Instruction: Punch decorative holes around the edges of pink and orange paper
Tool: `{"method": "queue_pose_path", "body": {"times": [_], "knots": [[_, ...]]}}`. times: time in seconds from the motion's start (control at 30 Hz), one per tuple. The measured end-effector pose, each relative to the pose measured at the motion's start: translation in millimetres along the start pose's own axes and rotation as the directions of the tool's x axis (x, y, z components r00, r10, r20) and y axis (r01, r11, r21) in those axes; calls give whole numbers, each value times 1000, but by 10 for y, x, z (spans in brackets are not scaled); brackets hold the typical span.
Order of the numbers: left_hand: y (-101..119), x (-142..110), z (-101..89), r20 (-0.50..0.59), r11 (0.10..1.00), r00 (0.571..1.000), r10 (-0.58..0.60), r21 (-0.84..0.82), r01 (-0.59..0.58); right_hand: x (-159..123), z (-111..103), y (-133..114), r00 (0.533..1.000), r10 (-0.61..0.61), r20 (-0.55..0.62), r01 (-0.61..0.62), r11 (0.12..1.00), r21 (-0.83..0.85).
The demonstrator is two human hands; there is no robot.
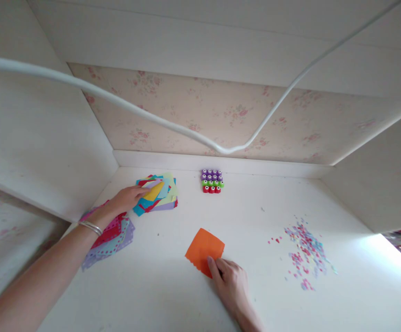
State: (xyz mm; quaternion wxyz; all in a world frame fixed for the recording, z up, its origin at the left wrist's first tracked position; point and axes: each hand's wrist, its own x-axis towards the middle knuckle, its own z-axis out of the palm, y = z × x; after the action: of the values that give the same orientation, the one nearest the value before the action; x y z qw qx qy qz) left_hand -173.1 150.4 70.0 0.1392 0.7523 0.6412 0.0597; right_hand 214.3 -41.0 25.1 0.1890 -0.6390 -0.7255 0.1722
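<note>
1. Right hand (233,279) nearly closed, pinching orange sheet (202,246) nearside of eyed pieces (212,177); tight pinch may crease it.
2. Left hand (128,199) on paper pile (168,200) left of eyed pieces, grip/opening unclear; dragging may spread it.
3. Confetti (306,246) right of eyed pieces; brushing may scatter it.

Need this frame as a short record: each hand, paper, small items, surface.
left hand: fingers on yellow paper atop mixed-color paper pile
right hand: fingers at lower right edge of orange paper square
dotted paper pile: partly under left forearm
small items: purple, green and red pieces with eye-like tops, in rows near back edge
confetti: scattered, right side
surface: white tabletop
</note>
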Motion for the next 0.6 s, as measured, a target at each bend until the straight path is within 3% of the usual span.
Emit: {"method": "queue_pose_path", "body": {"times": [0.2, 0.6], "knots": [[-20, 24, 129, 16, 998, 999, 32, 60, -32, 0, -1, -7, 1000, -8, -14, 8, 1000, -5], [-33, 93, 181, -16, 994, 999, 36, 104, -34, -4, 26, 9, 1000, -5, -21, 5, 1000, -12]]}}
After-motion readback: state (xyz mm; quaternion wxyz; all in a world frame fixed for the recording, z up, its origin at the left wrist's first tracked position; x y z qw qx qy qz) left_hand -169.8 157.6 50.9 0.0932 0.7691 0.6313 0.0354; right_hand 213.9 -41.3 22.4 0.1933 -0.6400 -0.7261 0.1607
